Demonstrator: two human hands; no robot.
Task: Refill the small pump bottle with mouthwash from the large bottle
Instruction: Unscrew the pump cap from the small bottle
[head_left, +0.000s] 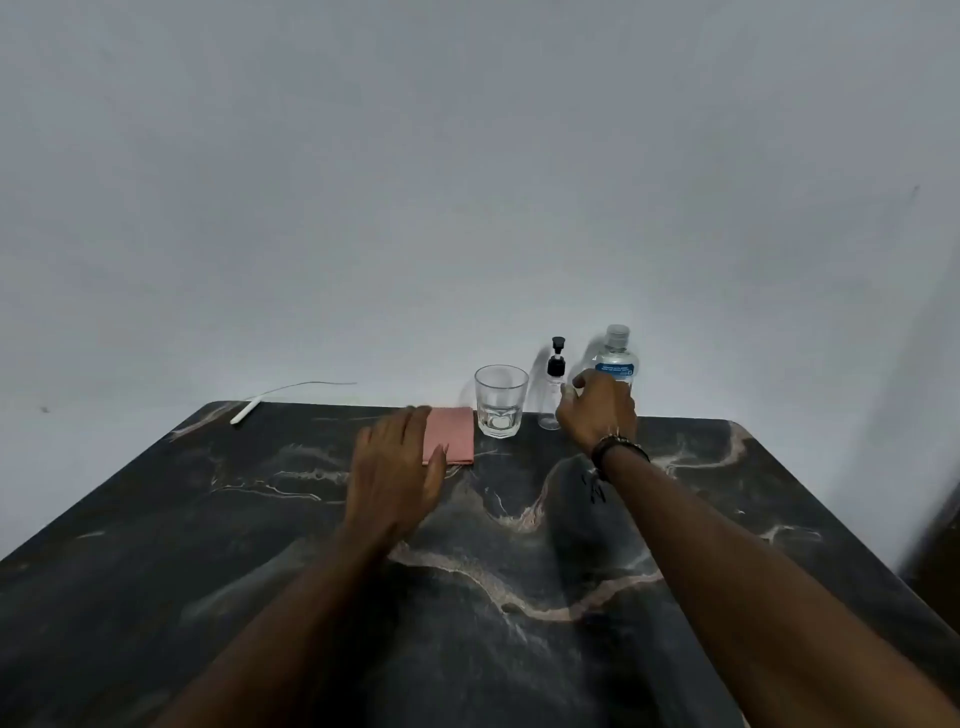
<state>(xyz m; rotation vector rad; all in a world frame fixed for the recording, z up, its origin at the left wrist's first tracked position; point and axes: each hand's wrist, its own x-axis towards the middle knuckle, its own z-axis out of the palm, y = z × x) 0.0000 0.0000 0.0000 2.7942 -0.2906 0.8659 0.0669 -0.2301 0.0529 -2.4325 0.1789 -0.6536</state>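
Note:
A large clear bottle (616, 358) with a grey cap and a blue label stands at the table's far edge. Just left of it stands the small clear pump bottle (554, 389) with a black pump head. My right hand (597, 410) reaches in front of the large bottle's lower half and hides it; its fingers look relaxed, and I cannot tell whether they touch the bottle. My left hand (397, 467) hovers flat over the table with straight fingers, holding nothing, its fingertips over the edge of a pink cloth.
A clear drinking glass (500, 400) stands left of the pump bottle. A folded pink cloth (454, 434) lies beside it. A white cable (249, 410) lies at the far left corner of the dark marble table (519, 597). A grey wall is right behind.

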